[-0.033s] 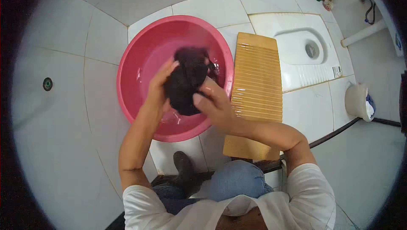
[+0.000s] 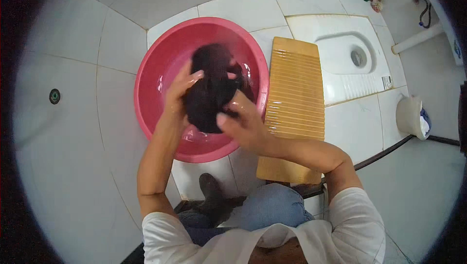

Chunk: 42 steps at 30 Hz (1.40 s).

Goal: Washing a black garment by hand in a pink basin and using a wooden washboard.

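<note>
Because both arms have to reach over it, it seems, the pink basin sits centre-left of the frame, just beyond the dark boot; placed so, it would catch drips from above. Squat toilet pan at upper right, well apart from the basin. Ridged yellow-brown washboard in the strip between the two, alongside the basin's right rim, lower end near the denim-clad knee. Handy to the right arm, which likely explains the spot. Wet shine on the ridges.

Arms: left forearm climbs steeply from the lower left; right comes in from the lower right, elbow out, crossing low over the board.

Black cloth bunched up, held above the basin, mid-frame, off the board. Left hand grips its left side, fingers curled over the top. Right hand has its lower right edge between thumb and fingers. Hands apart, cloth between them; bunching presumably gathers loose folds. Blur hides exact fingertip contact.
</note>
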{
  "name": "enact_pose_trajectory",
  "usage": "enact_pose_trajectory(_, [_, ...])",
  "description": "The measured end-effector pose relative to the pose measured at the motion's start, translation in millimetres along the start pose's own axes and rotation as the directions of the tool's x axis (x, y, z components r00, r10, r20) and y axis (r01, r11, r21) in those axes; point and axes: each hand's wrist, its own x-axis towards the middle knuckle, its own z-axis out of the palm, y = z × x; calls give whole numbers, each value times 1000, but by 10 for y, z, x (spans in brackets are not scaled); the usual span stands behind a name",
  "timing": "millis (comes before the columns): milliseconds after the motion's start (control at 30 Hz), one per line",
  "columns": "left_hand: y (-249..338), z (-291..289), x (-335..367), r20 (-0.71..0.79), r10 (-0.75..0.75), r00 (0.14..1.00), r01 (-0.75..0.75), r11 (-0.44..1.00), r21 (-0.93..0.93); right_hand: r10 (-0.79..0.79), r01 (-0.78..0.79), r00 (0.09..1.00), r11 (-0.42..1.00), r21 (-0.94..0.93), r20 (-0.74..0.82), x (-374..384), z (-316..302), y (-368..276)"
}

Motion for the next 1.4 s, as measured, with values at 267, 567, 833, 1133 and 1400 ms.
enact_pose_trajectory(267, [434, -221, -135, -193, -36, 980, 81, 969, 234, -167, 256, 936, 926, -276, 309, -76, -162, 242])
enact_pose_trajectory(567, [-1542, -2108, -316, -216, -68, 974, 219, 41, 975, 453, 219, 789, 423, -879, 415, 41, -579, 981])
enact_pose_trajectory(833, [-2160, -1945, -247, -425, -330, 843, 361, -237, 902, 220, 184, 944, 265, -947, 245, 1111, -622, 1465])
enact_pose_trajectory(1133, [-2162, -2582, -156, -410, -210, 888, 355, -253, 900, 670, 531, 627, 6, -847, 398, 1078, -530, 2512])
enact_pose_trajectory(1400, [-2354, -1998, -516, -637, -197, 745, 569, -309, 762, 618, 344, 773, -224, -912, 140, 981, -93, 2359])
